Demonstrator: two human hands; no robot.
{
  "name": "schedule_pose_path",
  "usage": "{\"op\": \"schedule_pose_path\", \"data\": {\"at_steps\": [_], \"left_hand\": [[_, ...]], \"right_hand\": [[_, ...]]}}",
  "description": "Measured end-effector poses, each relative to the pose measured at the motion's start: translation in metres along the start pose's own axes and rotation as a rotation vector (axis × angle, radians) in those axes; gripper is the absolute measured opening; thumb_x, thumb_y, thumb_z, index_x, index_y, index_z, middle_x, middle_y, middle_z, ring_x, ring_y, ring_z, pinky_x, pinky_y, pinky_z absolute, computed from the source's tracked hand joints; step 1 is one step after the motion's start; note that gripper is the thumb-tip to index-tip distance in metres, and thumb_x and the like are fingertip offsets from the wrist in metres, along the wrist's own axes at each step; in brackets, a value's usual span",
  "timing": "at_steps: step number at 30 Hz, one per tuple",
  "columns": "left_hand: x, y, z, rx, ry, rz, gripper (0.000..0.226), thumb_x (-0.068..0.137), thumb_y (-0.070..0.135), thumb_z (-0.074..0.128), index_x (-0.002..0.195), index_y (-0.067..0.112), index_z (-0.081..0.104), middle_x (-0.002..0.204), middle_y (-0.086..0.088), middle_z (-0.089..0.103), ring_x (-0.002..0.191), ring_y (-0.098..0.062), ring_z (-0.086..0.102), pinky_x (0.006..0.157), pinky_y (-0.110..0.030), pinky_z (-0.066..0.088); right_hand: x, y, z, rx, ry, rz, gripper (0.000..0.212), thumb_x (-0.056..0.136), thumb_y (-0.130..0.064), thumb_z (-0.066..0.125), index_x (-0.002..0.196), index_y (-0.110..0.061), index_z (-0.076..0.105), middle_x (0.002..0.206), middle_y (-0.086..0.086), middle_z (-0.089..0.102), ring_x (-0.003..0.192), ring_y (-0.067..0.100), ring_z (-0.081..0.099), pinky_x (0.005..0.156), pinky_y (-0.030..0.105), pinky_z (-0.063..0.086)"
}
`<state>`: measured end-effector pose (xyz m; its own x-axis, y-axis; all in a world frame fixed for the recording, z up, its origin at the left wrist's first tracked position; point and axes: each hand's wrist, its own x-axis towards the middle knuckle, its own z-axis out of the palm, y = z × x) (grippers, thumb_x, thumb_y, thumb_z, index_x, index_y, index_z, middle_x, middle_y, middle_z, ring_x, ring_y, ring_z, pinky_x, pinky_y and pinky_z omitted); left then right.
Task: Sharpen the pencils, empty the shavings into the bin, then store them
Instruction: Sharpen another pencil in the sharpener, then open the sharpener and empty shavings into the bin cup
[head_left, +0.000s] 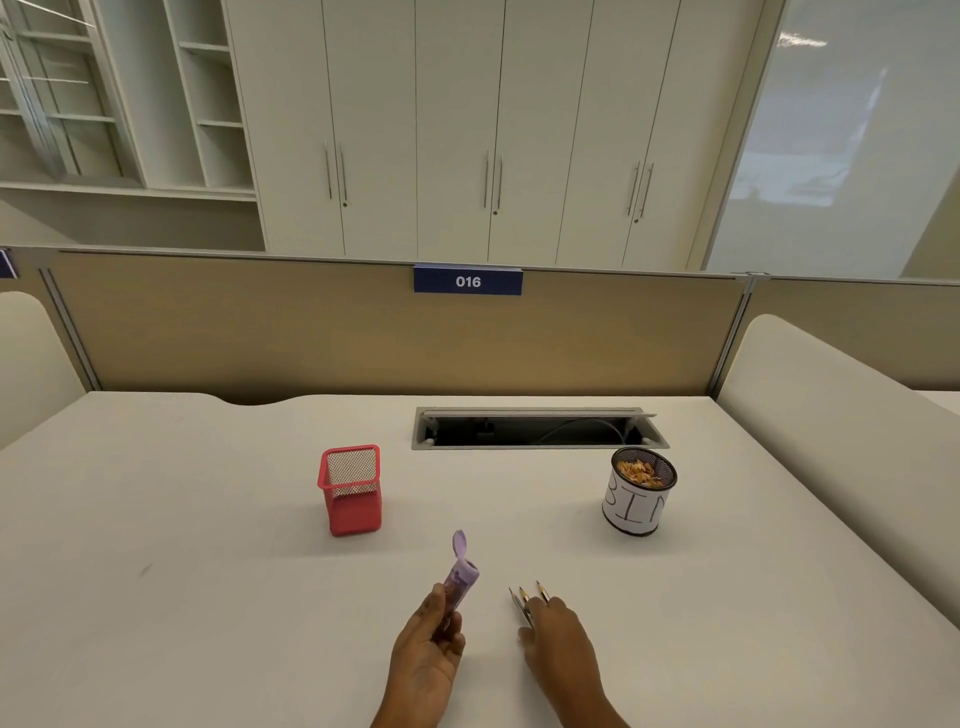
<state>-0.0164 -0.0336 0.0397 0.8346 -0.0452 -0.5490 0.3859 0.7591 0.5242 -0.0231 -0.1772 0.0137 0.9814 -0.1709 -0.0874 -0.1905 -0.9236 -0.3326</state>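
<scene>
My left hand (431, 654) grips a purple tube-shaped sharpener (458, 582), tilted up and away, its hinged lid flipped open at the top. My right hand (561, 644) rests on the white desk (208, 571) over three pencils (527, 597) that lie side by side with their sharpened tips pointing away; the fingers cover their shafts. A red mesh pencil holder (350, 491) stands empty to the far left. To the far right stands a black mesh cup labelled BIN (639, 493), with wood shavings inside.
An open cable tray (535, 428) is recessed into the desk behind the bin. A tan partition with a blue 016 label (467, 281) closes off the back. Padded dividers rise at the left and right edges.
</scene>
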Motion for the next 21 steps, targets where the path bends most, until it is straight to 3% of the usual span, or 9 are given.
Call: {"op": "schedule_pose_path", "data": {"at_steps": [8,13,16,19,21], "left_hand": [[0.003,-0.002,-0.003,0.004,-0.006,-0.037,0.013,0.091,0.01,0.052,0.08,0.005,0.057,0.055,-0.007,0.06,0.038,-0.011,0.057,0.036,-0.012,0.044],[0.004,-0.003,-0.004,-0.009,-0.008,-0.07,0.016,0.092,0.013,0.05,0.082,0.003,0.058,0.072,-0.01,0.052,0.056,-0.017,0.049,0.036,-0.012,0.044],[0.004,-0.003,-0.003,-0.026,-0.02,-0.082,0.019,0.092,0.016,0.05,0.082,0.001,0.058,0.074,-0.012,0.053,0.038,-0.012,0.055,0.035,-0.012,0.044],[0.003,-0.004,0.0,-0.051,-0.035,-0.108,0.023,0.093,0.019,0.049,0.083,0.0,0.058,0.077,-0.013,0.055,0.032,-0.009,0.053,0.035,-0.012,0.043],[0.002,-0.005,0.002,-0.062,-0.046,-0.133,0.025,0.093,0.021,0.049,0.083,0.0,0.059,0.07,-0.014,0.062,0.03,-0.009,0.052,0.034,-0.012,0.043]], "right_hand": [[0.002,0.001,0.007,-0.016,0.013,-0.009,0.034,0.097,-0.024,0.038,0.13,-0.016,0.044,0.132,0.004,0.047,0.122,0.017,0.046,0.094,0.025,0.041],[0.004,0.001,0.008,-0.016,0.02,-0.012,0.033,0.097,-0.023,0.038,0.127,-0.015,0.046,0.132,0.005,0.047,0.122,0.017,0.046,0.093,0.025,0.042],[0.003,0.0,0.004,0.037,0.031,-0.017,0.034,0.096,-0.027,0.041,0.129,-0.018,0.048,0.131,0.003,0.047,0.121,0.017,0.047,0.093,0.023,0.042],[0.0,-0.006,-0.01,0.278,0.08,-0.018,0.03,0.096,-0.032,0.046,0.119,-0.018,0.058,0.118,0.004,0.058,0.102,0.014,0.056,0.085,0.019,0.042],[-0.002,-0.014,-0.024,0.618,0.076,-0.002,0.027,0.093,-0.033,0.051,0.111,-0.017,0.064,0.107,0.002,0.064,0.09,0.013,0.058,0.074,0.014,0.043]]}}
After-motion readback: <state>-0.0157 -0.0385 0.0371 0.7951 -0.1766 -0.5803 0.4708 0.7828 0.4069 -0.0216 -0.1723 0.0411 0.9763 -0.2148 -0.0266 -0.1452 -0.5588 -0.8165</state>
